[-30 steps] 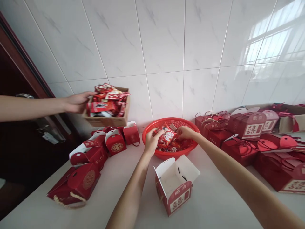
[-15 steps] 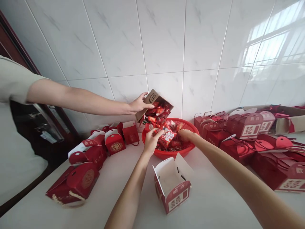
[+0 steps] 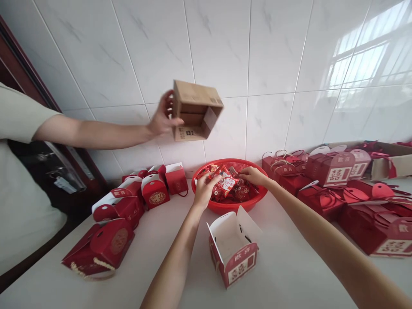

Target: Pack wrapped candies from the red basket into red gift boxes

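My left hand (image 3: 204,191) grips a red printed packet (image 3: 226,185) between thumb and fingers over a red plastic basket (image 3: 233,210). Several red-wrapped sweets (image 3: 243,192) lie inside the basket. At its right side, my right hand (image 3: 254,176) reaches in with curled fingers close together among the wrappers; what they pinch, if anything, is too small to make out. Close in front of the basket stands a red gift box (image 3: 240,265) with its white-lined flaps up and nothing inside that I can see.
Another person's hand (image 3: 161,119) holds a brown cardboard box (image 3: 197,95) on its side above the basket. Red gift boxes (image 3: 112,245) line the left of the white table (image 3: 283,274). More gift boxes (image 3: 334,169) crowd the right, before an open carton (image 3: 391,165).
The other person's cardboard box was tipped into the basket with sweets in it; now it is up and left, emptied. My right hand has shifted slightly up. My left keeps the packet.
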### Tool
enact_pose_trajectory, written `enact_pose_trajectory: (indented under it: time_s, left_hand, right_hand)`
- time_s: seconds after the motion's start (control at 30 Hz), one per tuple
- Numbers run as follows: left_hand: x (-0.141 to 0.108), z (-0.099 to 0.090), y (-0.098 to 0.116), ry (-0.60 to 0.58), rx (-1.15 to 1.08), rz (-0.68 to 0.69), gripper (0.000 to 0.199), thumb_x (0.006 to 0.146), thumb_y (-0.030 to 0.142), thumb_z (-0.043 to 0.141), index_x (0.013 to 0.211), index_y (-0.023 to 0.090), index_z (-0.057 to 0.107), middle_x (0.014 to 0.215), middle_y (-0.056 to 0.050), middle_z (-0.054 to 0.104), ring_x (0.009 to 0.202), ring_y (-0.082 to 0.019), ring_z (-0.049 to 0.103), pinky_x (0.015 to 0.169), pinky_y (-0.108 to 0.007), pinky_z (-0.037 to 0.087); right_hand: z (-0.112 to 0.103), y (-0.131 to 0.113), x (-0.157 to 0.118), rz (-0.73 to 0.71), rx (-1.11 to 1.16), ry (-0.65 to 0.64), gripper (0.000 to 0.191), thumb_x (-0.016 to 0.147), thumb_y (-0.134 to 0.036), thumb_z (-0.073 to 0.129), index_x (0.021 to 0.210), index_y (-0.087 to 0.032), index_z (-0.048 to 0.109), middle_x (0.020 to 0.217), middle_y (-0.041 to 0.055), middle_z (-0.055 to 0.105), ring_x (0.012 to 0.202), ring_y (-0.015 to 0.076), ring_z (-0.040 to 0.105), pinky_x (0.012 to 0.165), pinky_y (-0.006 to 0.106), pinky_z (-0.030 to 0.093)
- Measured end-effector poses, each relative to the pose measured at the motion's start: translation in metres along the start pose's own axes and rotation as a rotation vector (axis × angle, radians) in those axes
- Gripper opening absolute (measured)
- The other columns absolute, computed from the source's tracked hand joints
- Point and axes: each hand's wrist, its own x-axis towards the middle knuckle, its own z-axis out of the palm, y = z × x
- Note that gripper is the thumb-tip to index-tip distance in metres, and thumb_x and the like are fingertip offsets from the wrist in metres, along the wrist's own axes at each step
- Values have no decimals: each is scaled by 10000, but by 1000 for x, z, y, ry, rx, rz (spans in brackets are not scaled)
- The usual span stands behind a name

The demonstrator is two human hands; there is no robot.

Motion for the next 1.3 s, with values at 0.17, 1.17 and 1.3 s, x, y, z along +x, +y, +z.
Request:
enact_pose_trajectory:
  time_s: [0.17,1.17,1.3]
  left_hand:
    - [1,1,0,23,-88,-44,282,581,346,874,787,193,758,798,-30,762,775,-200,695,734,-288,515]
    - [10,-5,3,245,-484,-159,121,684,221,733,782,200,665,894,-48,729,962,-207,695,769,-279,523]
    - [9,-4,4,233,-480,-153,135,681,232,734,786,196,658,900,-54,721,961,-205,690,766,-279,524]
  right_hand:
    - [-1,-3,-10,12,310,123,330,776,-470,632,618,-183,595,572,-39,530,569,117,468,570,255,385]
    - [12,-13,-14,426,549,198,316,819,-375,726,642,-207,526,584,12,633,504,156,617,450,255,523]
    - [14,-17,-15,433,526,149,303,837,-332,712,618,-199,551,593,20,646,473,157,610,449,274,524]
